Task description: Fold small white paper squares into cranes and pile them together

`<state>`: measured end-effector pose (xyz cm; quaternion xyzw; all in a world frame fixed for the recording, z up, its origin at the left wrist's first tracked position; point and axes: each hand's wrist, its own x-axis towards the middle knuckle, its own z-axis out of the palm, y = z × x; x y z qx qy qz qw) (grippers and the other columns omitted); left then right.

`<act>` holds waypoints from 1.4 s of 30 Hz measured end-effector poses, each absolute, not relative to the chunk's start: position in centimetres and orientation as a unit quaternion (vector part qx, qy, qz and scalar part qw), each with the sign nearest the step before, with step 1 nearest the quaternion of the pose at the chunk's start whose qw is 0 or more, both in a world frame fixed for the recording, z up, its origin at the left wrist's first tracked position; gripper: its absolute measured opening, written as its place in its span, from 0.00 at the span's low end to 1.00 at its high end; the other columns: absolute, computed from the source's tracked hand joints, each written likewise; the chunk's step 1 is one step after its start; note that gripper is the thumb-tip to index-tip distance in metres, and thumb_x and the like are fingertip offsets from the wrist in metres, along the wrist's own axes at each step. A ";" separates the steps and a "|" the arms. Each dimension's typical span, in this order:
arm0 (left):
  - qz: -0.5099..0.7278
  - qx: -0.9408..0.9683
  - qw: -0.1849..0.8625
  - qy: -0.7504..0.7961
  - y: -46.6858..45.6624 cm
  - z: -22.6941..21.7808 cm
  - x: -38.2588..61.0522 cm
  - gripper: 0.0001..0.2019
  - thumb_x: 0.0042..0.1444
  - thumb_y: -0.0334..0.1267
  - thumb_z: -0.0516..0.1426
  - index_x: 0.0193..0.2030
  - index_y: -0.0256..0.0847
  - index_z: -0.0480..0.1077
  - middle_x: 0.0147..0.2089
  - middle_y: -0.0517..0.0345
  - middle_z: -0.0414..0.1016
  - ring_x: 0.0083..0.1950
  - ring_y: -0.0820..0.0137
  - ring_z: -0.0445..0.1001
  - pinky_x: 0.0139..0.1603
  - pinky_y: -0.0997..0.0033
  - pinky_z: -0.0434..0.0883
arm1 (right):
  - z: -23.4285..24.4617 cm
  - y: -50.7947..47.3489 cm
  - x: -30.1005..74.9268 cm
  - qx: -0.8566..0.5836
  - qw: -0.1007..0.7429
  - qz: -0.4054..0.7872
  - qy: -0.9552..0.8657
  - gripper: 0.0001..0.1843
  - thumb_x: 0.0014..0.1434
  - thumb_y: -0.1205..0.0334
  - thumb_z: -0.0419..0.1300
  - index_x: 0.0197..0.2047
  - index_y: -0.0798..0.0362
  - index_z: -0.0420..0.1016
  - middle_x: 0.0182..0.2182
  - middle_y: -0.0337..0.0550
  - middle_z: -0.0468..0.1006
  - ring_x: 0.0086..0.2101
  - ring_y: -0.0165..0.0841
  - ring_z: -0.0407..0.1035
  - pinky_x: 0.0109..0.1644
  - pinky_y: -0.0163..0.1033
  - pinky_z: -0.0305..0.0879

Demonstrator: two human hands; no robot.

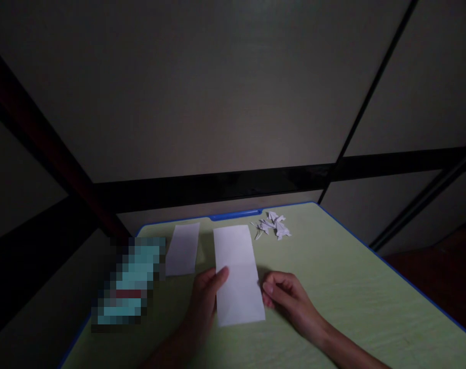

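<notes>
Nearest us: R hand (284, 294), fingers curled in, thumb tip up near index, just beside R edge of a white sheet (240, 287); can't tell if they pinch or touch it. L hand (206, 294) grasps same sheet by its L edge, thumb on top, other fingers behind, mostly hidden. So sheet sits betw. the two sets of fingers, long side running away from us, w/ a faint crease across, approx. level w/ L thumb tip. Left of L fingers we note a teal item (138, 271), pixelated, too blocky to ID. Beyond L fingers, slightly left: 2nd sheet (183, 249), white, flat on pale green, blue-edged table (340, 287). Beyond R fingers: cluster of small folded paper pcs (280, 228). Past all fingers: blue strip (236, 215) at table's far edge, then grey panels (217, 102) w/ dark horiz. band (194, 192).
</notes>
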<state>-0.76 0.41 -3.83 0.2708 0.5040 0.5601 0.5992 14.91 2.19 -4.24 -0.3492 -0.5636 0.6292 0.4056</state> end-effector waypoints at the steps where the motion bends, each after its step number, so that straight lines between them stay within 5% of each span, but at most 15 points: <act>1: 0.543 0.293 0.603 0.505 0.4 -3.8 -0.7 0.13 0.36 0.43 0.59 0.18 0.33 0.66 0.14 0.62 0.65 0.16 0.77 0.61 0.18 0.77 0.56 | -4.3 2.4 14.8 -0.350 0.420 0.634 -0.547 0.16 0.47 0.54 0.56 0.17 0.57 0.62 0.14 0.34 0.61 0.18 0.23 0.53 0.22 0.30 0.46; 23: 0.526 0.365 0.578 0.506 0.9 -3.9 -0.6 0.13 0.32 0.40 0.61 0.23 0.32 0.70 0.21 0.55 0.73 0.26 0.67 0.69 0.29 0.72 0.63 | -4.9 2.9 14.7 -0.390 0.439 0.663 -0.464 0.19 0.44 0.52 0.58 0.17 0.56 0.57 0.14 0.30 0.53 0.16 0.21 0.47 0.19 0.28 0.41; 32: 0.581 0.341 0.522 0.524 0.9 -3.6 -0.8 0.12 0.37 0.41 0.59 0.25 0.33 0.69 0.21 0.57 0.72 0.25 0.68 0.68 0.27 0.73 0.63 | -4.7 2.7 15.2 -0.322 0.474 0.681 -0.456 0.09 0.50 0.56 0.55 0.32 0.53 0.63 0.17 0.32 0.60 0.18 0.23 0.54 0.20 0.27 0.46; 37: 0.566 0.349 0.534 0.522 0.7 -3.3 -0.7 0.10 0.38 0.38 0.59 0.25 0.32 0.70 0.22 0.56 0.73 0.26 0.68 0.68 0.26 0.73 0.62 | -4.4 2.9 15.6 -0.302 0.469 0.641 -0.526 0.09 0.50 0.62 0.55 0.37 0.51 0.67 0.27 0.39 0.69 0.25 0.26 0.62 0.26 0.29 0.55; 42: 0.536 0.377 0.565 0.502 1.0 -3.9 -1.1 0.11 0.36 0.39 0.60 0.26 0.32 0.71 0.23 0.54 0.74 0.28 0.67 0.69 0.29 0.72 0.63 | -4.4 3.1 15.6 -0.260 0.452 0.624 -0.582 0.09 0.46 0.68 0.59 0.33 0.49 0.73 0.40 0.44 0.67 0.38 0.32 0.64 0.36 0.34 0.59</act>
